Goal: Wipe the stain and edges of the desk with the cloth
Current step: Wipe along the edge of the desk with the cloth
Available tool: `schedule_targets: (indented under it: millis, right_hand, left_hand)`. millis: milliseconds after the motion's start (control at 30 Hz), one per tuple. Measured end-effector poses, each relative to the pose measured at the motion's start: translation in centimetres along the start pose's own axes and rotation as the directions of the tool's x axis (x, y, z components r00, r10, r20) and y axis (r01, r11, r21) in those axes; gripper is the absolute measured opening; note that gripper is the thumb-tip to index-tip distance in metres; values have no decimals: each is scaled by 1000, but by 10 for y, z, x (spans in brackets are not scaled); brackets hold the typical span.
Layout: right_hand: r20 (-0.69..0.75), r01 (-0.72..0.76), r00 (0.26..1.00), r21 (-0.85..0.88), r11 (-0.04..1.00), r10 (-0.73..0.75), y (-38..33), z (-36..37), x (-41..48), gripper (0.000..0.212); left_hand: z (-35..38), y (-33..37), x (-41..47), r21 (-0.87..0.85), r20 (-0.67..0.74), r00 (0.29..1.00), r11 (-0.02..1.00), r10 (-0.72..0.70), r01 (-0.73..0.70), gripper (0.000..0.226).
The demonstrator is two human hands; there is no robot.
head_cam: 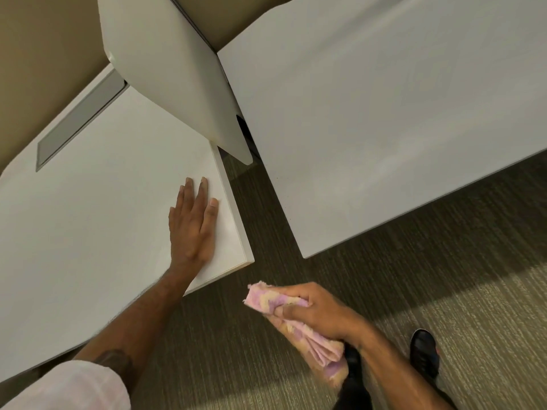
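Note:
A white desk (97, 202) fills the left half of the head view, its right corner near the middle. My left hand (192, 223) lies flat on the desk top, fingers spread, just inside the right edge. My right hand (313, 312) hovers over the carpet below and right of that corner, apart from the desk. It grips a folded pink, purple and yellow cloth (307, 338) that sticks out on both sides of the fist. I can make out no stain on the desk top.
A second white desk (384, 113) stands at the right, with a narrow carpet gap between the two. A white divider panel (177, 78) rises between them. A grey cable tray lid (80, 122) sits at the desk's back. My dark shoe (423, 353) rests on the carpet.

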State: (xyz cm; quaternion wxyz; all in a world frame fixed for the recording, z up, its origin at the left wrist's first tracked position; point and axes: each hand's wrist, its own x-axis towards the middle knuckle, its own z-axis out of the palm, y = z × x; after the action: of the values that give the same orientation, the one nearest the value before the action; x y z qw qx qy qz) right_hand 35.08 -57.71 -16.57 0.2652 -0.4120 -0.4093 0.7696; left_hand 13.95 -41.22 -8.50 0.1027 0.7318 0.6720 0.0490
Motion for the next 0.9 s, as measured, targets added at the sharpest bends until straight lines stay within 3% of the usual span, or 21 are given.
schedule_targets:
  millis: [200, 333, 567, 733, 800, 900]
  right_hand:
    - [-232, 64, 973, 249, 966, -5, -9, -28, -12, 27]
    - [-354, 148, 935, 440, 886, 20, -4, -30, -6, 34]
    - [-557, 330, 830, 488, 808, -2, 10, 8, 11, 50]
    - [-623, 402, 781, 461, 791, -34, 22, 48, 6, 49]
    - [-656, 435, 754, 456, 777, -37, 26, 59, 1, 51]
    - [-690, 497, 722, 465, 733, -52, 31, 71, -3, 53]
  left_hand:
    - [-2, 3, 0, 0, 6, 1000, 1000, 12, -12, 68]
    - [-2, 1, 2, 28, 3, 999, 999, 32, -32, 67]
    - [2, -7, 8, -23, 22, 997, 997, 72, -71, 60]
    - [-11, -17, 9, -268, 88, 988, 959, 124, -96, 57]
    - [-19, -26, 5, -354, 114, 970, 921, 215, -163, 57]
    - [-33, -45, 1, -157, 133, 852, 859, 507, -487, 64]
